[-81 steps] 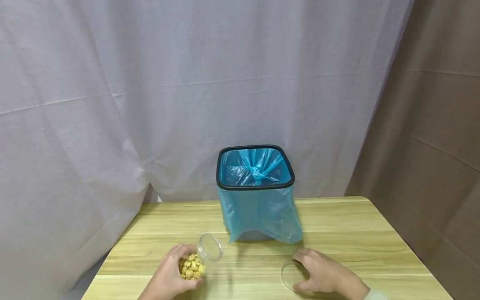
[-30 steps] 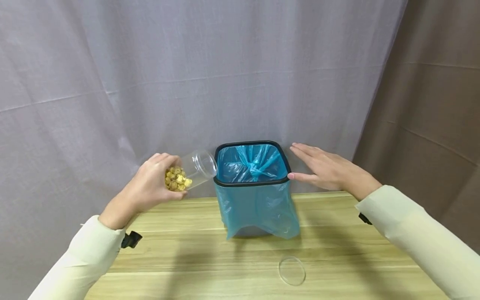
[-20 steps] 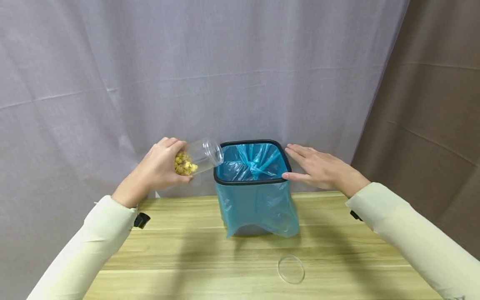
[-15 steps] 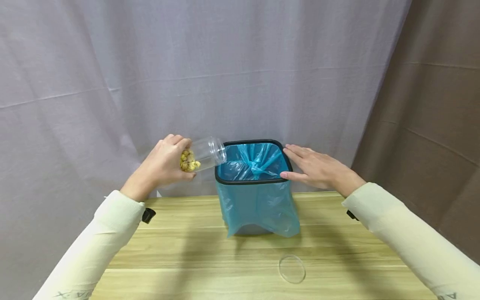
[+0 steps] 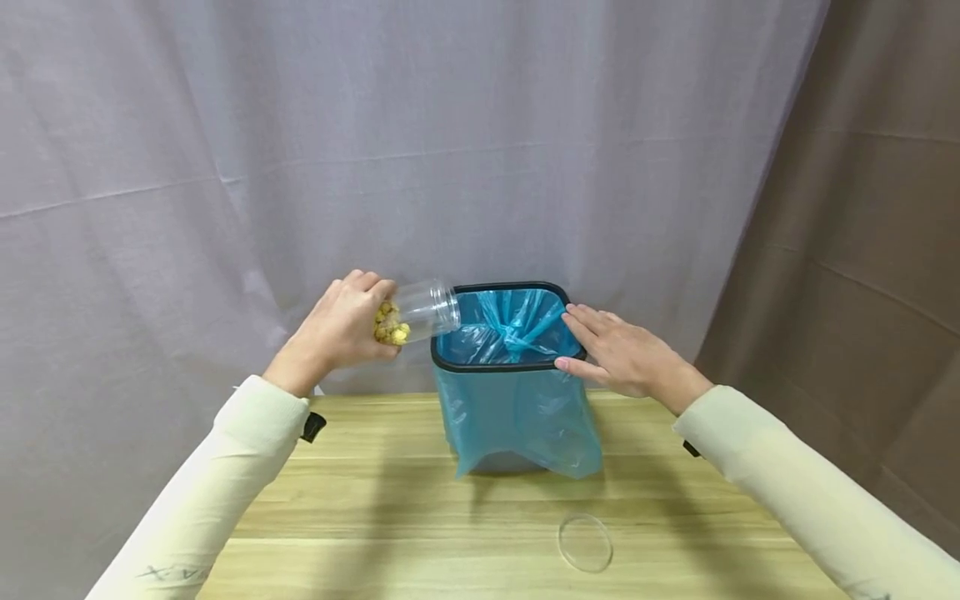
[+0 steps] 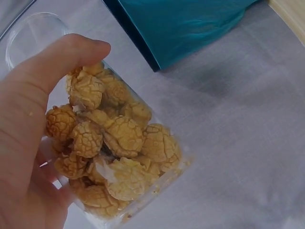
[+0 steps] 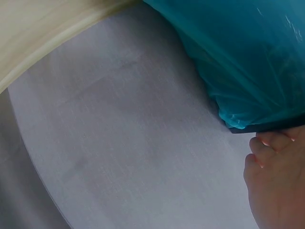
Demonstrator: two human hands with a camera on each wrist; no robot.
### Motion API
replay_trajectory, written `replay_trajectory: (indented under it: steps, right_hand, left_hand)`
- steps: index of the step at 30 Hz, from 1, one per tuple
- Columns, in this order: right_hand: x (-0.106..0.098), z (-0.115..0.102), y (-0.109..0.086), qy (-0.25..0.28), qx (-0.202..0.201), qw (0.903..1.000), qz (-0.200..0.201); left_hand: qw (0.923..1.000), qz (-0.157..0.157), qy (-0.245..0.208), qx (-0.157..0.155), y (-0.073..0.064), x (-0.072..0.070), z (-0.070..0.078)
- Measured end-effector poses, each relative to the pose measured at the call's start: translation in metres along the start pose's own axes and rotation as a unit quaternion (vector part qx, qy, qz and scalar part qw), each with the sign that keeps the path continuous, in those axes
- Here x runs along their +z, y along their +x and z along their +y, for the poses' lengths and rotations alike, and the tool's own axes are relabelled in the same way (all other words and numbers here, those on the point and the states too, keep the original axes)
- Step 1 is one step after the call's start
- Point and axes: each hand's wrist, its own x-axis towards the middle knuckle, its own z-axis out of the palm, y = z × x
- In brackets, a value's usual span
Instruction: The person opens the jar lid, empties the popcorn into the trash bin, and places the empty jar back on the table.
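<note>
My left hand (image 5: 341, 329) grips a clear plastic jar (image 5: 426, 312) on its side, fingers and thumb around the base end. Yellow popcorn (image 5: 389, 323) sits at that end; the left wrist view shows the popcorn (image 6: 114, 138) close up through the clear wall. The jar's open mouth is at the left rim of a trash bin (image 5: 495, 367) lined with a blue bag. On the opposite side, my right hand (image 5: 626, 354) rests its straight fingers against the black rim. In the right wrist view, part of that hand (image 7: 279, 176) meets the rim's edge.
A clear round lid (image 5: 585, 543) lies flat on the wooden table (image 5: 360, 500) in front of the bin. Grey curtain (image 5: 360, 125) hangs behind, and a brown curtain (image 5: 877, 292) closes off the right side. The blue bag (image 5: 517, 425) drapes down outside the bin.
My left hand has raised the jar from the table and carried it rightward to the bin's rim. My right hand has left the lid on the table and come up to the bin's right rim.
</note>
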Motion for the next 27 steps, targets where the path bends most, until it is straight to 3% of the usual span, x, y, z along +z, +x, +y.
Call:
replay_trajectory:
  steps: [12, 22, 27]
  right_hand:
    - [-0.005, -0.018, -0.003, -0.018, 0.025, 0.9995, -0.002]
    - [-0.007, -0.018, -0.004, -0.015, 0.030, 0.9994, -0.010]
    - [-0.007, -0.019, -0.002, -0.012, 0.031, 0.9994, -0.013]
  left_hand:
    - [0.9980, 0.041, 0.028, 0.039, 0.008, 0.012, -0.010]
    - [0.9960, 0.009, 0.086, 0.025, 0.019, 0.017, -0.004]
    - [0.9938, 0.020, 0.104, 0.034, 0.020, 0.018, -0.003]
